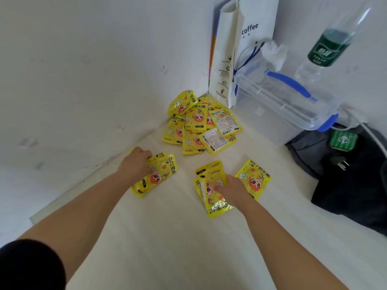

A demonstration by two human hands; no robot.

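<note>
Both hands on small stacks of yellow foil packets on the white bench (167, 237).

The left hand (138, 163) has its fingers curled over the far end of the left stack (161, 174), near the wall. The right hand (232, 190) pinches the right stack (217, 208), thumb on top and fingers at its right edge. One loose packet (254, 178) lies just beside that hand, and a larger pile (194, 126) sits in the corner. The packets look light, thin and a little padded. Their glossy film will likely let a stack fan out or slip, as the skewed edges suggest. A hold across the flat faces near the middle, squeezing the whole stack, should be safer than gripping a sealed edge.
</note>
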